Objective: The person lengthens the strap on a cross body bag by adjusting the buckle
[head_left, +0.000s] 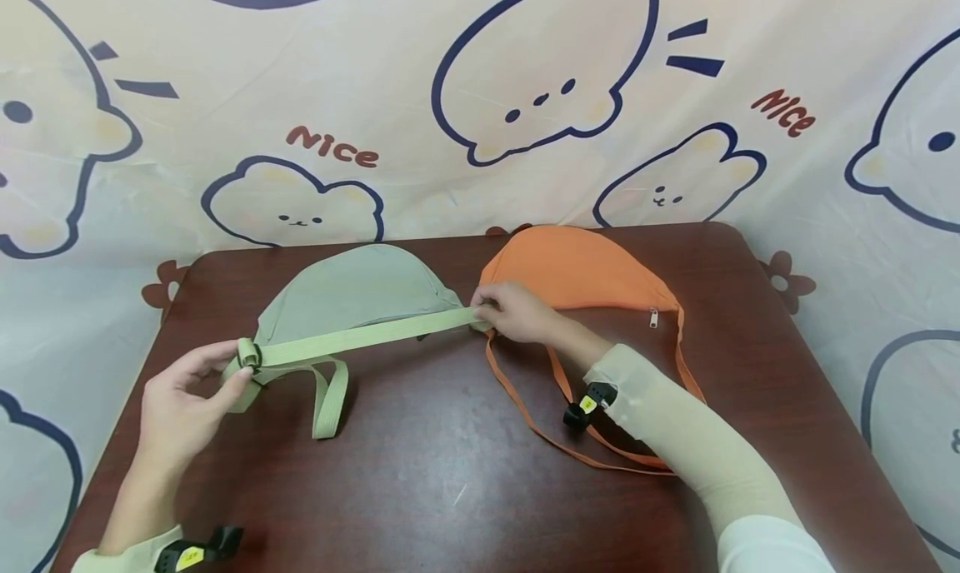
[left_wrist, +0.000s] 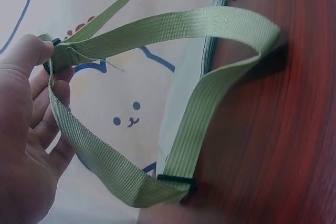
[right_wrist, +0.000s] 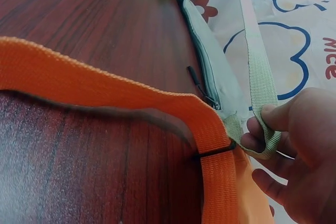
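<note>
A pale green waist bag (head_left: 360, 286) lies on the brown table, its light green strap (head_left: 367, 335) drawn straight between both hands. At the strap's left end, my left hand (head_left: 180, 398) pinches a dark buckle (head_left: 249, 355) between thumb and fingers. In the left wrist view, a loop of green webbing (left_wrist: 178, 24) hangs from that buckle, with a dark slider (left_wrist: 177, 180) lower on it. My right hand (head_left: 517, 311) pinches the strap's other end near the bag's right corner; the right wrist view shows the webbing (right_wrist: 261, 85) folded around its fingers.
An orange waist bag (head_left: 570, 269) lies right beside the green one, under and behind my right hand. Its orange strap (head_left: 525, 415) loops toward the front beneath my right forearm. A cloth with cartoon prints (head_left: 420, 190) hangs behind the table (head_left: 420, 490).
</note>
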### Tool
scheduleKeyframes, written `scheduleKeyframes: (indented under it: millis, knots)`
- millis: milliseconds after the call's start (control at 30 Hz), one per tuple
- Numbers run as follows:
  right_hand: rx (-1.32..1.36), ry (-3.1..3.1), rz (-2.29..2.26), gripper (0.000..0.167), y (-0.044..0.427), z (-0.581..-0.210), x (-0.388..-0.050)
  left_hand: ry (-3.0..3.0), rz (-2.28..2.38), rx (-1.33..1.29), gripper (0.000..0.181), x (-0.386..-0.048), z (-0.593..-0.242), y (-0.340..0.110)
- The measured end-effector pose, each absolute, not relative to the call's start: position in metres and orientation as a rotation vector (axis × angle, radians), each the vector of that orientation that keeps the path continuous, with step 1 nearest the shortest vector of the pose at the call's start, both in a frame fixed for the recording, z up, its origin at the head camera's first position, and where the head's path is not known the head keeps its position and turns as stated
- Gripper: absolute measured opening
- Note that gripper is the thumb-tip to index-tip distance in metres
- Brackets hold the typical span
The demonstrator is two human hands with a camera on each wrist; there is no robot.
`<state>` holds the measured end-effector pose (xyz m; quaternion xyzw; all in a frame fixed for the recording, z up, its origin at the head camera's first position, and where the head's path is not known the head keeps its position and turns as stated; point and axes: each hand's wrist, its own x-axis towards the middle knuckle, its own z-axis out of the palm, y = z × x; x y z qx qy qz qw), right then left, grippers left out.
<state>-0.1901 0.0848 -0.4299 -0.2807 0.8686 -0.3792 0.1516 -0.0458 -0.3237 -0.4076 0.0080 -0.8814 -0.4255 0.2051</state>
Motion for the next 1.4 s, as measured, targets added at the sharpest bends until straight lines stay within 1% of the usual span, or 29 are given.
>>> scheduleKeyframes:
  millis: [200,700,1000,1133,1400]
  knots:
    - [-0.805,2.513,-1.081,0.009,0.085,-0.433,-0.190,-2.477,-1.177,0.077,0.039,-0.043,-0.408,-0.333]
    - [-0.830,2.509,-1.091,0.011,0.087,-0.434,-0.190,-2.441,-1.194,0.103,0.041,-0.040,-0.407,-0.344]
    - [-0.823,2.515,-1.106,0.009,0.086,-0.433,-0.187,-2.435,-1.227,0.045,0.040,-0.041,-0.402,-0.340]
    - [-0.929,2.502,-1.080,0.008,0.081,-0.429,-0.181,-2.430,-1.238,-0.007,0.040,-0.041,-0.398,-0.336]
    - [-1.235,2.455,-0.946,0.005,0.064,-0.421,-0.162,-2.421,-1.250,-0.050,0.042,-0.044,-0.394,-0.330]
